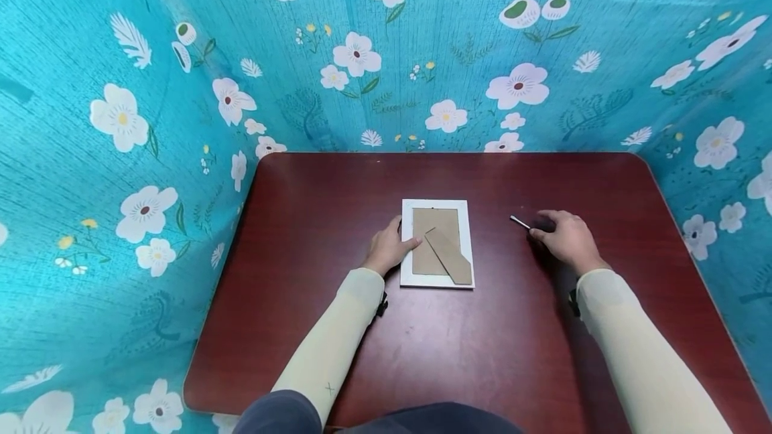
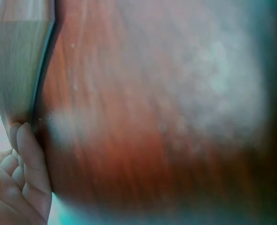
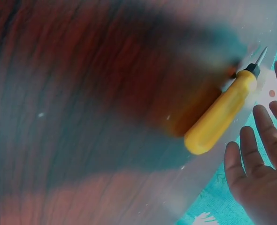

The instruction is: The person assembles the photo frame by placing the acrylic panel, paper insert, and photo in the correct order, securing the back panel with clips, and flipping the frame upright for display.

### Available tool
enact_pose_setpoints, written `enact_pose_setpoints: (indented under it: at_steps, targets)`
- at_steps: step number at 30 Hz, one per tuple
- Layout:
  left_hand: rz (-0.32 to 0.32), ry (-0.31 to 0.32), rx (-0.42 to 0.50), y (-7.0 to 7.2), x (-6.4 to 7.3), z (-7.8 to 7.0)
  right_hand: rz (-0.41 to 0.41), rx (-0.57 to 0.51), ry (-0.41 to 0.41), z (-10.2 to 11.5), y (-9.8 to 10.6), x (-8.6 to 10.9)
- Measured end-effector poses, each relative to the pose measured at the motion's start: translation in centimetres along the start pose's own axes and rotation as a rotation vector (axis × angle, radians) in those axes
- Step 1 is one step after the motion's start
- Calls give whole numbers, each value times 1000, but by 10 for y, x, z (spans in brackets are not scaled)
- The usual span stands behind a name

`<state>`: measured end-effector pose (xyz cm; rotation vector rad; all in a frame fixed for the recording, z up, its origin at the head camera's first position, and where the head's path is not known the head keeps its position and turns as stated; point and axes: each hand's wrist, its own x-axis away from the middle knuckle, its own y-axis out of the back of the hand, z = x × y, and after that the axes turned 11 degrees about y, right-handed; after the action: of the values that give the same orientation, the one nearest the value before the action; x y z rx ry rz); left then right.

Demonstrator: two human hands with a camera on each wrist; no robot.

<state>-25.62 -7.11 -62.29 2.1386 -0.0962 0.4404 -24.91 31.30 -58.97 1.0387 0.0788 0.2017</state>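
A white picture frame (image 1: 406,272) lies face down, with its brown backing board (image 1: 425,209) and slanted stand leg (image 1: 449,254) uppermost. My left hand (image 1: 389,248) grips its left edge, thumb over the border; in the left wrist view the fingers (image 2: 33,159) meet the frame's side (image 2: 16,70). To the right, a screwdriver (image 3: 220,112) with a yellow handle and black collar lies on the table. Over its handle hovers my right hand (image 1: 569,241), its fingers (image 3: 251,147) spread and apart from the handle. Only the metal shaft (image 1: 519,222) shows in the head view.
Everything lies on a dark red-brown table (image 1: 326,206) with rounded corners. Blue floral cloth (image 1: 422,72) hangs close along its back and sides. The person's body is at the front edge.
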Motion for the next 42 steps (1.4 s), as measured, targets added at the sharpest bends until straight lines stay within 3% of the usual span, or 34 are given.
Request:
enact_pose_setpoints:
  at_steps: [5, 18, 31, 42]
  targets:
    - [-8, 2, -15, 0, -1, 0, 26, -8, -34, -7, -2, 1]
    - [-13, -4, -6, 4, -2, -5, 34, 7, -3, -4, -6, -1]
    - [-2, -6, 17, -3, 5, 5, -31, 82, 63, -4, -27, 0]
    - [-18, -11, 14, 2, 5, 1, -137, 48, 116, 4, -25, -6]
